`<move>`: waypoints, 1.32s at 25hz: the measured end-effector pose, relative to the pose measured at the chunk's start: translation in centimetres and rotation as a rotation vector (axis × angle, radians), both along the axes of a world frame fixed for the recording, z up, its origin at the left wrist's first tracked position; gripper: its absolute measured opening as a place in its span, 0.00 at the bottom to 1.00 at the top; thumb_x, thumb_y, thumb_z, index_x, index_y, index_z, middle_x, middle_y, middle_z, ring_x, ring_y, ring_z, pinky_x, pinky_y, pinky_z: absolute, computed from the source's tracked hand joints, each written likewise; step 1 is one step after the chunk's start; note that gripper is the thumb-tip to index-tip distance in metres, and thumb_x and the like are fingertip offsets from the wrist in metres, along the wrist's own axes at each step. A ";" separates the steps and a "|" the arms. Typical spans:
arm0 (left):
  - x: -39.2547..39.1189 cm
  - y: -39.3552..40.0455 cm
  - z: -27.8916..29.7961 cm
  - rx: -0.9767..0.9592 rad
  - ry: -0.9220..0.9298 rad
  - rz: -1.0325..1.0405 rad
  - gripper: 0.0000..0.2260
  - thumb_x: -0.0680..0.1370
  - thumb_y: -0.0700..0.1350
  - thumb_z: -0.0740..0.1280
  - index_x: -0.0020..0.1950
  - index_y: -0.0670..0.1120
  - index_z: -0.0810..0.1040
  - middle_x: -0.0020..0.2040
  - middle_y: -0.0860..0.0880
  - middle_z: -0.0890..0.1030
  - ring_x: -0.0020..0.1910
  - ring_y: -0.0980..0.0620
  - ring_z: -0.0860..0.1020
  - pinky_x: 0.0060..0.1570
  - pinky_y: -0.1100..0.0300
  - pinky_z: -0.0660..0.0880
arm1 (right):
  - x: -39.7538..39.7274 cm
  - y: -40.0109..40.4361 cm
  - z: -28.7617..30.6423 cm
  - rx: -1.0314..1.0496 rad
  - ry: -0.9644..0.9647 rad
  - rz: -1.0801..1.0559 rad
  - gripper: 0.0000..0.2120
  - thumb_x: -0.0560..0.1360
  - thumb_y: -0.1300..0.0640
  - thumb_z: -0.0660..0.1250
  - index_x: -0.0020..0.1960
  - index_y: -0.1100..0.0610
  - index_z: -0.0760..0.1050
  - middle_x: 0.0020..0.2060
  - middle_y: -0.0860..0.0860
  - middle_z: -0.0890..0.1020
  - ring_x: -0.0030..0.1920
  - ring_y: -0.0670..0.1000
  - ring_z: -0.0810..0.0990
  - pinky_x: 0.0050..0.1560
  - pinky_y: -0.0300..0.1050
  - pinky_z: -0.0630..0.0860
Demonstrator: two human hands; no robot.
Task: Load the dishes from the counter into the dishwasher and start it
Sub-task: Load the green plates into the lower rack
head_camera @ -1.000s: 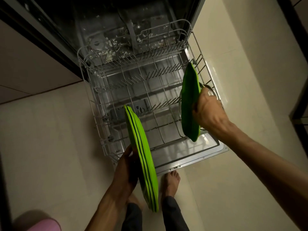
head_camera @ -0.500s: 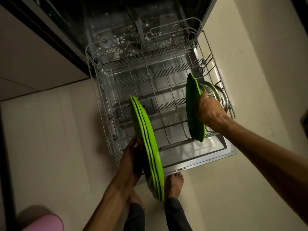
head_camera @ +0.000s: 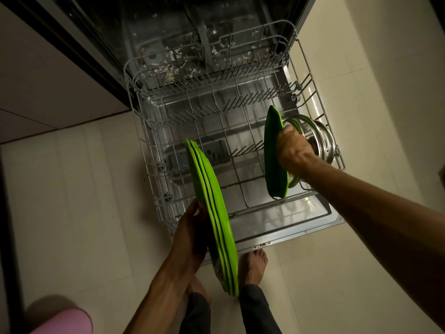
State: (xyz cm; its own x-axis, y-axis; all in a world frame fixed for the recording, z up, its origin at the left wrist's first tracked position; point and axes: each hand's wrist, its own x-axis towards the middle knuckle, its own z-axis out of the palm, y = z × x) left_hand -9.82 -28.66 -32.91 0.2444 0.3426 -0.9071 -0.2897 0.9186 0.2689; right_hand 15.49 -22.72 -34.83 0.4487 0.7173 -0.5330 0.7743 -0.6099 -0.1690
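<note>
Green plate [head_camera: 273, 153] lowered, right hand [head_camera: 292, 150] (fingertips hidden)

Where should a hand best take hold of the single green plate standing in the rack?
At its top rim, coming from above. The green plate stands on edge among the rack wires, so only the upper edge is free. The right hand already grips it there, fingers curled over the rim.

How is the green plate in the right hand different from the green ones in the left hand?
The single plate is one dish, down in the rack at its right side; the stack is several plates, held outside the rack's front edge. The right hand grips the single plate, the left hand the stack. Both are bright green and held on edge.
</note>
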 end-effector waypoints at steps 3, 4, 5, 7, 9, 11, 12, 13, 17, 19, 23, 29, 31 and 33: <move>-0.1 0.1 -0.5 0.008 -0.001 0.003 0.16 0.82 0.48 0.56 0.47 0.40 0.78 0.31 0.45 0.81 0.26 0.51 0.80 0.26 0.63 0.77 | -0.5 -0.2 -0.7 -0.113 0.037 0.030 0.17 0.80 0.66 0.60 0.66 0.68 0.61 0.55 0.63 0.76 0.53 0.58 0.81 0.54 0.49 0.79; -0.1 0.1 -0.5 0.006 0.001 0.010 0.16 0.82 0.48 0.56 0.47 0.40 0.78 0.31 0.45 0.81 0.26 0.51 0.80 0.26 0.63 0.77 | -0.4 -0.4 -1.0 -0.129 0.044 0.033 0.18 0.79 0.66 0.61 0.67 0.67 0.61 0.55 0.62 0.75 0.52 0.57 0.81 0.54 0.48 0.79; -0.1 0.2 -0.8 0.008 0.015 0.003 0.15 0.82 0.48 0.56 0.47 0.41 0.78 0.31 0.45 0.81 0.27 0.51 0.80 0.26 0.64 0.77 | -0.6 -0.6 -1.1 -0.135 0.043 0.050 0.19 0.79 0.65 0.62 0.67 0.67 0.61 0.56 0.62 0.74 0.51 0.55 0.81 0.54 0.46 0.79; -0.1 0.4 -0.8 0.016 0.008 -0.013 0.15 0.82 0.48 0.57 0.47 0.42 0.79 0.31 0.46 0.81 0.27 0.51 0.81 0.26 0.63 0.77 | -0.6 -0.8 -1.7 -0.135 0.031 0.075 0.19 0.79 0.65 0.61 0.68 0.67 0.61 0.56 0.61 0.74 0.48 0.53 0.80 0.53 0.43 0.78; -0.1 0.5 -1.0 0.024 -0.004 -0.015 0.14 0.80 0.48 0.58 0.46 0.41 0.79 0.31 0.46 0.81 0.27 0.51 0.81 0.26 0.63 0.77 | -0.8 -1.0 -2.5 -0.116 0.032 0.046 0.19 0.80 0.65 0.61 0.68 0.66 0.60 0.56 0.62 0.75 0.50 0.55 0.81 0.54 0.46 0.79; -0.3 0.5 -1.1 0.062 -0.017 -0.016 0.13 0.76 0.49 0.62 0.50 0.41 0.79 0.32 0.46 0.82 0.28 0.51 0.81 0.27 0.63 0.77 | -1.1 -1.1 -3.1 -0.083 0.015 0.011 0.16 0.81 0.66 0.58 0.67 0.68 0.61 0.55 0.63 0.76 0.52 0.60 0.81 0.52 0.49 0.77; -0.3 0.5 -1.2 0.076 -0.012 -0.021 0.14 0.74 0.50 0.63 0.51 0.41 0.78 0.32 0.46 0.82 0.28 0.51 0.81 0.27 0.62 0.77 | -1.2 -1.2 -3.3 -0.054 -0.009 0.000 0.15 0.81 0.66 0.55 0.66 0.69 0.62 0.54 0.64 0.76 0.53 0.63 0.79 0.49 0.49 0.74; -0.4 0.4 -1.4 0.077 -0.006 -0.020 0.14 0.75 0.50 0.62 0.52 0.41 0.78 0.32 0.46 0.82 0.28 0.51 0.81 0.27 0.62 0.77 | -1.2 -1.3 -3.6 -0.037 -0.037 0.001 0.14 0.81 0.66 0.53 0.65 0.69 0.62 0.54 0.65 0.76 0.54 0.64 0.78 0.47 0.49 0.71; -0.5 0.5 -1.7 0.020 -0.040 -0.016 0.15 0.81 0.49 0.57 0.48 0.41 0.79 0.31 0.45 0.82 0.27 0.51 0.81 0.26 0.63 0.77 | -1.0 -1.4 -2.7 -0.102 0.001 0.071 0.21 0.81 0.63 0.58 0.71 0.67 0.56 0.54 0.62 0.76 0.47 0.56 0.82 0.49 0.46 0.79; -0.5 0.5 -1.7 0.039 -0.034 -0.022 0.14 0.78 0.49 0.61 0.51 0.40 0.78 0.32 0.45 0.82 0.28 0.51 0.81 0.27 0.62 0.78 | -1.4 -1.8 -0.7 -0.074 0.012 0.051 0.24 0.81 0.60 0.62 0.71 0.63 0.55 0.45 0.56 0.76 0.38 0.52 0.79 0.41 0.45 0.79; -0.2 0.7 -1.9 0.083 -0.048 0.000 0.15 0.73 0.49 0.63 0.54 0.41 0.76 0.33 0.46 0.82 0.28 0.50 0.81 0.28 0.60 0.78 | -4.0 -4.9 4.4 0.213 0.180 0.027 0.18 0.81 0.53 0.62 0.68 0.58 0.63 0.45 0.49 0.77 0.35 0.48 0.80 0.31 0.39 0.78; 0.0 0.6 -2.8 0.115 0.072 0.004 0.14 0.80 0.46 0.59 0.62 0.44 0.78 0.40 0.44 0.84 0.37 0.46 0.83 0.36 0.54 0.80 | -10.8 -9.5 10.9 0.366 0.771 -0.136 0.19 0.76 0.37 0.51 0.58 0.44 0.74 0.46 0.36 0.79 0.48 0.34 0.80 0.45 0.30 0.78; 0.0 0.3 -3.3 0.113 0.088 0.001 0.22 0.73 0.51 0.64 0.66 0.46 0.76 0.53 0.40 0.84 0.50 0.41 0.83 0.47 0.47 0.79 | -11.9 -9.9 11.5 0.358 0.781 -0.089 0.16 0.76 0.40 0.52 0.59 0.42 0.71 0.44 0.34 0.78 0.46 0.29 0.78 0.43 0.26 0.75; 0.1 0.0 -3.4 0.107 0.098 0.021 0.21 0.74 0.50 0.64 0.66 0.47 0.77 0.57 0.39 0.82 0.54 0.40 0.82 0.48 0.48 0.79 | -12.4 -9.9 11.4 0.347 0.718 -0.043 0.19 0.78 0.42 0.51 0.62 0.47 0.72 0.44 0.42 0.82 0.44 0.39 0.82 0.42 0.33 0.79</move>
